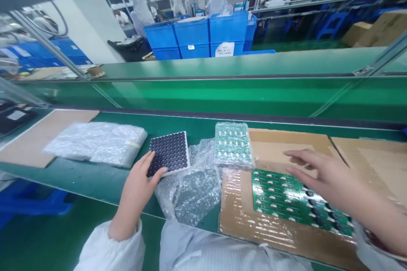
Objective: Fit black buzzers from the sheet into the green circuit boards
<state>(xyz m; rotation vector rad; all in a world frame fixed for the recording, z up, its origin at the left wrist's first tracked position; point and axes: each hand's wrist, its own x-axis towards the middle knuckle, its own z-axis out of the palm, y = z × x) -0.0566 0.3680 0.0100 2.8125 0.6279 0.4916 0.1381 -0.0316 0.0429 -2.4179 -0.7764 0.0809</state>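
The left hand (pixel 136 192) grips the lower corner of a white-edged square sheet of round black discs (pixel 168 154) between thumb and fingers (pixel 148 163). The right hand (pixel 330 178) is open, its spread fingers (pixel 299 156) holding nothing, just above a bare green circuit-board panel (pixel 276 197) on a taped brown cardboard sheet (pixel 241 224). Beside them lies crumpled clear bubble wrap (pixel 197 190). That panel is unwrapped, while a stack of green boards (pixel 233 145) and a silvery bubble-wrap pack (pixel 95 144) on the green worktop (pixel 79 178) remain wrapped. Blue plastic crates (pixel 193 34) stand farther off.
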